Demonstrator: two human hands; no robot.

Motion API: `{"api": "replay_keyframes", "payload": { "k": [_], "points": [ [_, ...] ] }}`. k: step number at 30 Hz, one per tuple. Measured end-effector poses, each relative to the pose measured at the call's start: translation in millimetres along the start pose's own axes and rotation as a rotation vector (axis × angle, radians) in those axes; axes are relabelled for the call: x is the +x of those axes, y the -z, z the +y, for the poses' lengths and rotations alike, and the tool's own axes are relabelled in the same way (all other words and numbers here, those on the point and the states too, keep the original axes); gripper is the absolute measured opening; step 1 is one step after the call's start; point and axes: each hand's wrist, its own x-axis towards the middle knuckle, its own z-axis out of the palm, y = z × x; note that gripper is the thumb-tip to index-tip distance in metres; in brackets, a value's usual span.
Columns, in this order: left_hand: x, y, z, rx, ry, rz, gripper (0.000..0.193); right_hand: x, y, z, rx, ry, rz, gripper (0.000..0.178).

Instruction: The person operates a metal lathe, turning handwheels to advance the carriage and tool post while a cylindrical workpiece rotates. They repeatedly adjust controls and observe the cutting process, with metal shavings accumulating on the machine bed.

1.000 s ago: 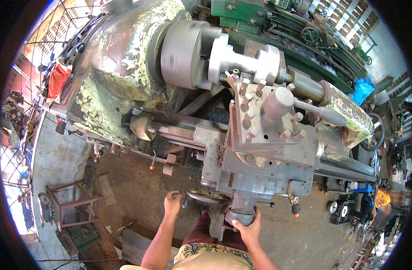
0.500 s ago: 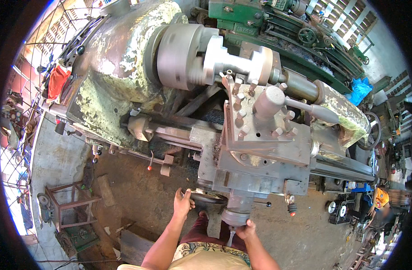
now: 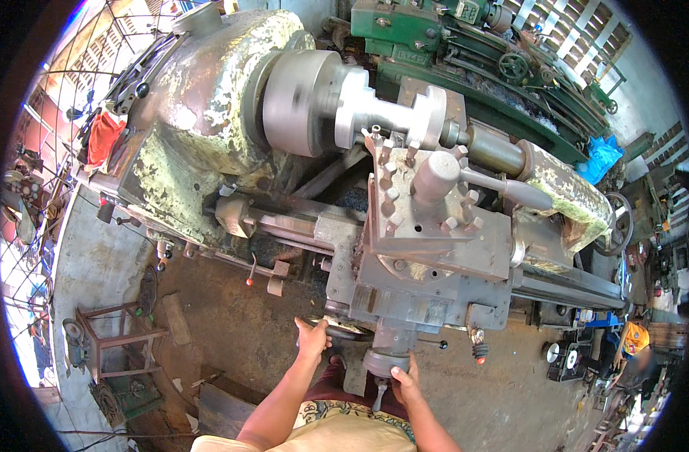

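Observation:
My left hand grips the rim of the dark carriage handwheel on the lathe's front. My right hand is closed at the right side of the cross-slide handle, its thumb up against the round grey dial collar; its other fingers are partly hidden. Beyond them, the tool post stands on the carriage, its cutting tool close to a shiny spool-shaped metal workpiece. The workpiece sits between the blurred, spinning chuck and the tailstock quill.
The worn headstock fills the upper left, with a red cloth beside it. A green lathe stands behind. A metal stand is on the floor at left; a person in orange is far right.
The view has shifted slightly. My left hand sits farther over the handwheel rim, and my right thumb has moved up along the dial collar. The chuck and workpiece keep turning.

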Motion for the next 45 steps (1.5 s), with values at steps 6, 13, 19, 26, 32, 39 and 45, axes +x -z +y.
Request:
{"api": "replay_keyframes", "payload": {
  "k": [6, 13, 19, 26, 32, 39, 45],
  "points": [
    [13.7, 6.6, 1.9, -0.08, 0.063, -0.011, 0.069, 15.5, 66.5, 14.1, 0.031, 0.098, -0.059, 0.077],
    [21.6, 12.6, 2.4, -0.087, 0.078, 0.014, 0.035, 68.3, 157.9, 14.4, -0.276, -0.023, 0.931, 0.034],
    [29.9, 19.3, 4.8, -0.165, 0.158, 0.016, 0.046, 122.7, 193.2, 27.0, -0.512, -0.162, 0.799, 0.053],
    [22.0, 15.4, -4.2, 0.197, 0.029, 0.086, 0.083, 150.6, 164.7, 36.1, -0.956, 0.04, 1.254, 0.067],
    [0.9, 2.0, -14.0, 0.542, -0.119, 0.157, 0.118, 169.0, 184.8, 40.0, -0.905, -0.331, 1.045, 0.05],
    [-18.7, 8.1, 2.7, 0.823, -0.188, 0.084, 0.142, 199.8, 247.5, 107.8, -0.069, -0.519, 0.714, 0.037],
    [-22.0, 17.5, 13.8, 0.755, -0.136, 0.023, 0.137, 185.4, 311.1, 106.8, 0.196, -0.326, 0.274, 0.03]
  ]
}}
